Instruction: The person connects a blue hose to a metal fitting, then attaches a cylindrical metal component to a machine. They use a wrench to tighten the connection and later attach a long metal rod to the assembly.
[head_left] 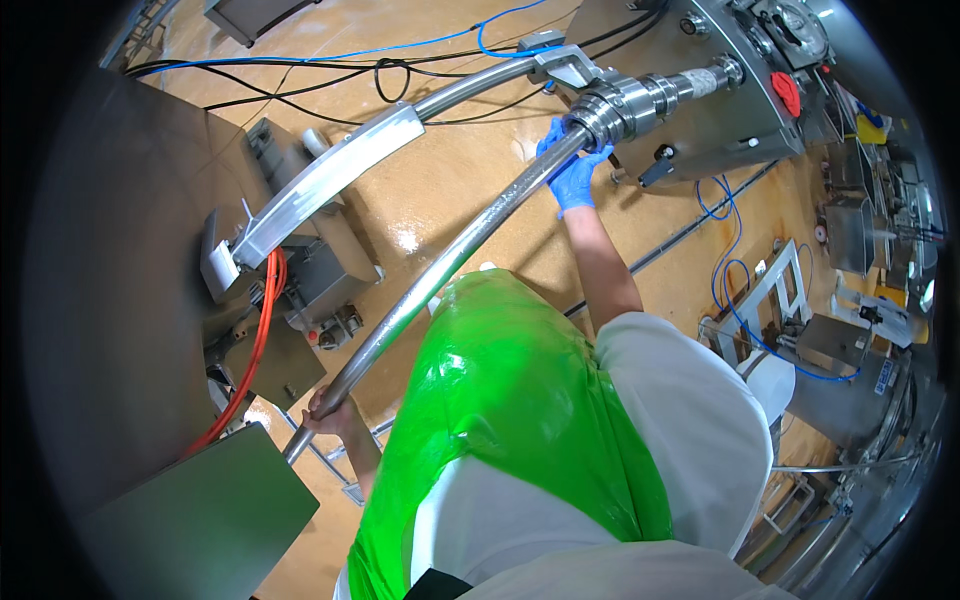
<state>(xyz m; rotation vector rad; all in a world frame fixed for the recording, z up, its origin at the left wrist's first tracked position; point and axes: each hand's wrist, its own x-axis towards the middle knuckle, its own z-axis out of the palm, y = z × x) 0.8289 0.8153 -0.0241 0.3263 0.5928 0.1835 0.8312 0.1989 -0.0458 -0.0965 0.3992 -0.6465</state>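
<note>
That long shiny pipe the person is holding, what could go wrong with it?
The metal pipe is long and held only near its ends, so it might sag or swing. The right hand, in a blue glove, sits right at the steel coupling, where fingers could get pinched. The left hand looks bare and might slip. Cables on the floor could trip someone.

Green glossy apron (510,390), blue glove (572,172), silver pipe (440,275), orange cable (258,345), tan floor (440,170)

Both hands (572,165) (330,408) closed, arms outstretched
</note>
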